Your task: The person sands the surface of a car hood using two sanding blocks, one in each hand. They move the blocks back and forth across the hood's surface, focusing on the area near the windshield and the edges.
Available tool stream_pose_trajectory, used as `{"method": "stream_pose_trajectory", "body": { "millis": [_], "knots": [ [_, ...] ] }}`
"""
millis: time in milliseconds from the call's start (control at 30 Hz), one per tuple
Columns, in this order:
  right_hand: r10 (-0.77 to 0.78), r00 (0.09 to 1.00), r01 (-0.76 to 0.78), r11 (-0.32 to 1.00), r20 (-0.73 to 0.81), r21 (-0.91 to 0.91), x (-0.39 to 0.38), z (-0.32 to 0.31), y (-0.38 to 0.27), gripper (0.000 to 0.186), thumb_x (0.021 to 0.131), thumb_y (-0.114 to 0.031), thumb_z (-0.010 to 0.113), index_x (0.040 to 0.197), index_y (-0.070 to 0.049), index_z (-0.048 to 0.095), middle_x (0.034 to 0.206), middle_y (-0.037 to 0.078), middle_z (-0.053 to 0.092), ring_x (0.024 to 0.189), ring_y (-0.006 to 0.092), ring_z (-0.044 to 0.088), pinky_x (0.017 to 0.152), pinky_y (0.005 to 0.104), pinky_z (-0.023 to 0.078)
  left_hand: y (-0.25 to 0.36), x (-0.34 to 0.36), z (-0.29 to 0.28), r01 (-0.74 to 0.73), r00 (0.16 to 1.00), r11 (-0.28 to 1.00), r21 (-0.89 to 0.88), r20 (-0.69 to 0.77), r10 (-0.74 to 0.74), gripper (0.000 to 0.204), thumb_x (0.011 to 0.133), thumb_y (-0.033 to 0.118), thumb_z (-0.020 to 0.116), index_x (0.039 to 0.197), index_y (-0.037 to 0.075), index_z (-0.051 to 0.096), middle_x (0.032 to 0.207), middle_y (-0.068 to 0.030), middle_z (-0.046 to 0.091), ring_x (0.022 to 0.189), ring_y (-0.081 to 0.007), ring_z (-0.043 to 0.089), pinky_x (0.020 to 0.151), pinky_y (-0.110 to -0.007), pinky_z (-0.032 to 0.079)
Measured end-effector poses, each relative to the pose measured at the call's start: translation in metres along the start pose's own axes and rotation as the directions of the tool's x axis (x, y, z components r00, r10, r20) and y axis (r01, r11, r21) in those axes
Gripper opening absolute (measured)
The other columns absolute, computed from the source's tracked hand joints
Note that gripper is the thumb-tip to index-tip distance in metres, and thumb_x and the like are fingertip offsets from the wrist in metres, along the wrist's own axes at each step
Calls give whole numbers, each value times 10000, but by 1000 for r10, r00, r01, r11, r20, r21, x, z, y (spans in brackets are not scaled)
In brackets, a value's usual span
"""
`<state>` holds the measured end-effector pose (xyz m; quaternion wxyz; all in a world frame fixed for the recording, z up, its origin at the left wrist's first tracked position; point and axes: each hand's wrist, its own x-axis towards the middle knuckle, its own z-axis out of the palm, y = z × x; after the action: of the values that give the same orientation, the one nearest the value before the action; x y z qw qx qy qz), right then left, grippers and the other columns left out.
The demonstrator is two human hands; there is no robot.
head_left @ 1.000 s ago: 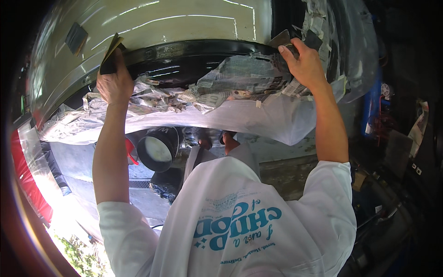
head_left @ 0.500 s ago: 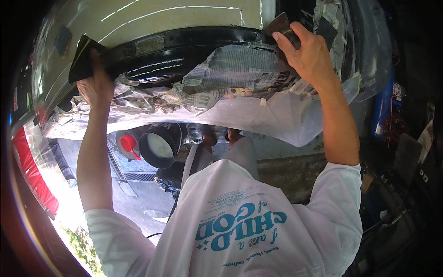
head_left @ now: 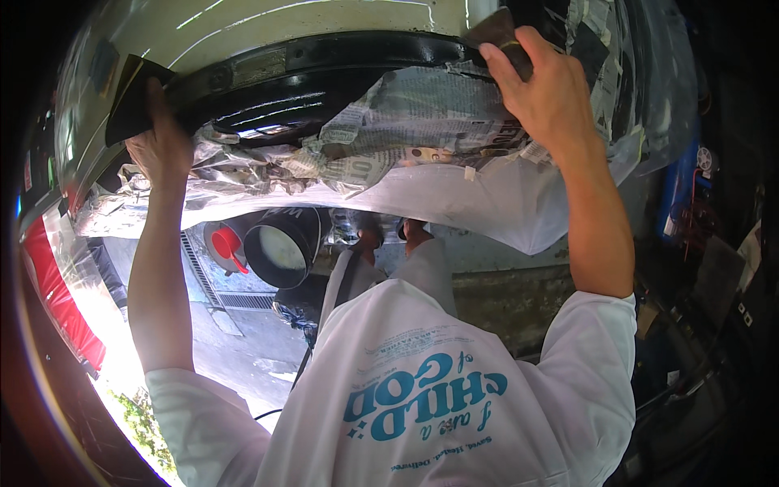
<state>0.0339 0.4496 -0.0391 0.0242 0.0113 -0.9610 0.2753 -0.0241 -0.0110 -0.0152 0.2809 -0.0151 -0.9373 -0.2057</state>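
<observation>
My left hand (head_left: 165, 146) is closed on a folded black sheet, apparently sandpaper (head_left: 128, 105), at the left end of a curved black trim (head_left: 341, 49). My right hand (head_left: 548, 105) grips a small dark-brown flat pad (head_left: 499, 32) against the trim's right end, thumb and fingers bent round it. Above the trim is a glossy cream vehicle panel (head_left: 324, 18). Crumpled newspaper masking (head_left: 422, 101) covers the surface below it, with a translucent plastic sheet (head_left: 495, 203) hanging along the near edge.
Beneath the plastic, beside my feet, stand a dark bucket (head_left: 276, 256) of pale liquid and a red handled item (head_left: 227, 243). A drain grate (head_left: 243, 302) crosses the floor. Red material (head_left: 57, 300) lies at left; dark clutter and blue equipment (head_left: 682, 195) are at right.
My left hand has moved left along the trim with the black sheet. My right hand and its pad have shifted slightly up the picture, as has the trim.
</observation>
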Motion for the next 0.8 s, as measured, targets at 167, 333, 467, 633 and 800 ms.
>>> {"method": "stream_pose_trajectory", "body": {
  "millis": [167,333,467,633,800],
  "knots": [
    [-23,998,19,998,-62,-60,-1,2,0,427,975,-461,752,1092,-55,684,730,212,720,764,461,733,694,537,585,-1,0,0,36,999,999,15,29,-37,495,1080,431,587,1312,11,710,1315,-227,705,1255,-413,628,1066,-483,448],
    [-26,997,22,998,-67,-59,0,4,-3,415,975,-455,753,1072,-57,683,696,192,714,721,443,737,676,523,590,5,-2,2,28,999,1000,-2,19,-28,503,1080,449,578,1313,24,713,1296,-230,712,1227,-424,643,1061,-481,456],
    [-49,996,45,998,-78,-51,0,9,-8,413,978,-450,751,1059,-52,683,685,190,710,721,441,736,673,521,591,1,-2,0,7,1000,999,48,-7,-7,499,1082,458,571,1309,40,720,1288,-225,716,1216,-426,651,1047,-483,469],
    [-49,998,48,999,-49,-23,4,6,-12,430,977,-462,748,1061,-46,685,683,200,707,722,444,734,693,521,595,9,-2,0,30,1000,1000,3,-8,-30,493,1080,458,569,1283,39,730,1252,-216,731,1185,-422,669,1024,-484,482],
    [-10,1000,9,996,-13,-89,5,3,-10,460,973,-484,744,1128,-52,706,707,219,718,727,449,737,732,537,601,18,0,-5,58,997,998,9,40,-59,484,1081,454,565,1266,43,742,1209,-216,749,1146,-426,690,992,-485,501]
  ]
}}
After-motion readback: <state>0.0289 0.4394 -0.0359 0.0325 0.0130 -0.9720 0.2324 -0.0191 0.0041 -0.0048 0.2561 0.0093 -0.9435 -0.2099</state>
